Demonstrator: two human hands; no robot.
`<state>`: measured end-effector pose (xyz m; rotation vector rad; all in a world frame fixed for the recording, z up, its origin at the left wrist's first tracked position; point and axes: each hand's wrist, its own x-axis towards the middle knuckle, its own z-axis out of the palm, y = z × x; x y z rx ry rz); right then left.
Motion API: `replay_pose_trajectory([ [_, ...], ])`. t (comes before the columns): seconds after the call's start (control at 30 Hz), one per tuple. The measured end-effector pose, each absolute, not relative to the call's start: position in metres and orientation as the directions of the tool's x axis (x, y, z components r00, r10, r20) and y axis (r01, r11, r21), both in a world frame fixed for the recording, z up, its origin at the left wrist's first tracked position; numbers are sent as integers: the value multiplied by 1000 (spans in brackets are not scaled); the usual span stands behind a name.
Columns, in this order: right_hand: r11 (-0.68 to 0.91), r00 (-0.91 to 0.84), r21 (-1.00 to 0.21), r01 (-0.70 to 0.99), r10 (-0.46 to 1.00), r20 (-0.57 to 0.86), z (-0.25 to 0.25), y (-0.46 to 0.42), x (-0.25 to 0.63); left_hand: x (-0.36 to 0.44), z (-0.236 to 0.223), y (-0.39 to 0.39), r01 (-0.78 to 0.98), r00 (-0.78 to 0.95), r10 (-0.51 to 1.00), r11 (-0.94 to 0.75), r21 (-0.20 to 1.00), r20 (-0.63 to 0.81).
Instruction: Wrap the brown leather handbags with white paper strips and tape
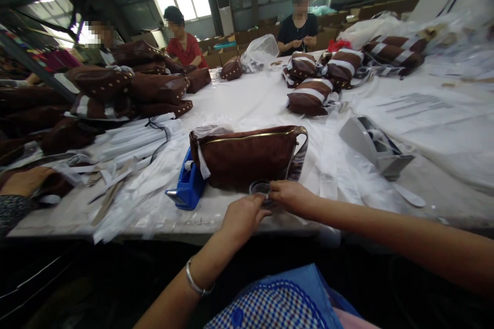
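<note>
A brown bag [247,162] with a gold zip along its top stands upright on the table in front of me. Close to its lower front edge, both my hands meet at a roll of clear tape [259,186]. My left hand [242,216] has its fingers on the near side of the roll. From the right, my right hand [289,196] pinches the roll's edge; the fingertips are partly hidden. A blue tape dispenser [188,185] stands beside the bag's left end, partly behind it.
Piled brown bags [154,87] fill the left side, near white strips [131,139] and scissors [111,185]. On the right stands a grey tape dispenser [374,146]. Wrapped bags [311,95] lie farther back. Co-workers [298,25] are across the table; another person's hand [27,181] is at left.
</note>
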<state>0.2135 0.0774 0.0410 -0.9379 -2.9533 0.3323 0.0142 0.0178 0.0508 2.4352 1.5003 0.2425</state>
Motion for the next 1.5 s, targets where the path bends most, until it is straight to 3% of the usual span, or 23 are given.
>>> replay_pose_trajectory([
  [0.07,744,-789,-302,597,612,-52,39,74,214,26,41,8,878,386,922,-379,293,36],
  [0.2,773,-874,-436,461,481,-72,51,90,223,31,24,0,885,358,930,-367,286,86],
  [0.4,947,-949,-96,306,295,-116,72,118,216,25,14,-1,896,309,933,-351,274,182],
  [0.6,990,-974,-52,134,122,-192,68,121,205,24,-4,-4,871,254,897,-375,317,362],
  [0.7,993,-979,-54,109,98,-181,68,118,203,24,-7,-5,850,217,905,-359,384,366],
  [0.8,971,-969,-115,210,191,-156,70,112,200,25,-6,-6,840,192,918,-337,426,348],
  [0.97,772,-818,-272,575,552,-161,69,98,192,26,0,-5,825,186,929,-325,462,321],
  [1.07,688,-758,-322,650,617,-211,67,97,189,27,4,-3,826,174,943,-297,478,284],
  [1.27,846,-918,-357,397,373,-136,73,113,195,25,5,4,784,173,945,-303,541,279],
  [1.37,931,-967,-291,219,168,-190,81,127,199,22,3,5,768,180,938,-322,553,297],
  [1.5,980,-974,-181,84,43,-223,90,139,199,17,0,4,743,195,926,-355,567,324],
])
